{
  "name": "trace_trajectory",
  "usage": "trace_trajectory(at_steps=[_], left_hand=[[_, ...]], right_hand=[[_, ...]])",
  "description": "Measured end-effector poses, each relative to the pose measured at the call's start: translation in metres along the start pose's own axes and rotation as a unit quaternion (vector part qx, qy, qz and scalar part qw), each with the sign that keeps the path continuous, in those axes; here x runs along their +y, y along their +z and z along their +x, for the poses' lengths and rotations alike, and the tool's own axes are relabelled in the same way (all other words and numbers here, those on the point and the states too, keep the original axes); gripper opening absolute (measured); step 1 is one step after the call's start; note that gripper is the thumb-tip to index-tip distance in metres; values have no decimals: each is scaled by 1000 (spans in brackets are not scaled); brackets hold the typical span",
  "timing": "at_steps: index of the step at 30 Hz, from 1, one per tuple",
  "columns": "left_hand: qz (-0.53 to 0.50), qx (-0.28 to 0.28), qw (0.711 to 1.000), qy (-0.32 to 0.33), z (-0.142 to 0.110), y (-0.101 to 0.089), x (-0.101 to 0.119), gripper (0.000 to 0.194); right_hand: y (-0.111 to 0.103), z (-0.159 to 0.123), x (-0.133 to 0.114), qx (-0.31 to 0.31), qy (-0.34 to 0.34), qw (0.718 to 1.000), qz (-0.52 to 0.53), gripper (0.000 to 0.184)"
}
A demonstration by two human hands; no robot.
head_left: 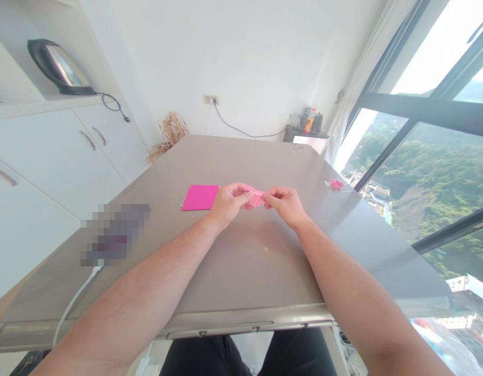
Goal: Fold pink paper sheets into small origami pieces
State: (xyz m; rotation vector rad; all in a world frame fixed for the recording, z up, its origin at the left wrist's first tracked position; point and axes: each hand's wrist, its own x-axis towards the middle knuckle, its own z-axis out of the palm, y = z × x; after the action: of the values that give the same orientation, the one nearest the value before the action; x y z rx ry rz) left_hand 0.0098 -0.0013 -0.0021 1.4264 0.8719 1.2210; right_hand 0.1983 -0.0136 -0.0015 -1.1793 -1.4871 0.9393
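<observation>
Folded pink paper (256, 197) sits mid-view over the surface (249, 162). On my feed, the left hand (227, 202) pinches its nine-o'clock end, the right hand (285, 203) its three-o'clock end. I judge it light, thin and easily creased, so I'd favour fingertip holds along the edges. From it, I see magenta paper (199, 197) at nine o'clock, a small pink piece (337, 184) near three.

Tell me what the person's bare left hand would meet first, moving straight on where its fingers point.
Beyond the small folded pink paper it holds, the bare left hand would probably meet the bare right hand, which pinches the paper's other end; exact depth is unclear.
</observation>
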Motion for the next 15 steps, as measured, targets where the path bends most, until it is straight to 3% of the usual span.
trace_trajectory(at_steps=[4,9,15], left_hand=[[12,2,1000,1,0,1,1,16],[67,-20,997,18,-1,2,-1,19],[61,-6,998,20,0,3,-4,17]], right_hand=[[1,-1,-2,-16,0,1000,6,10],[4,-3,-5,-58,-19,997,41,20],[5,-2,-2,-56,1,997,53,24]])
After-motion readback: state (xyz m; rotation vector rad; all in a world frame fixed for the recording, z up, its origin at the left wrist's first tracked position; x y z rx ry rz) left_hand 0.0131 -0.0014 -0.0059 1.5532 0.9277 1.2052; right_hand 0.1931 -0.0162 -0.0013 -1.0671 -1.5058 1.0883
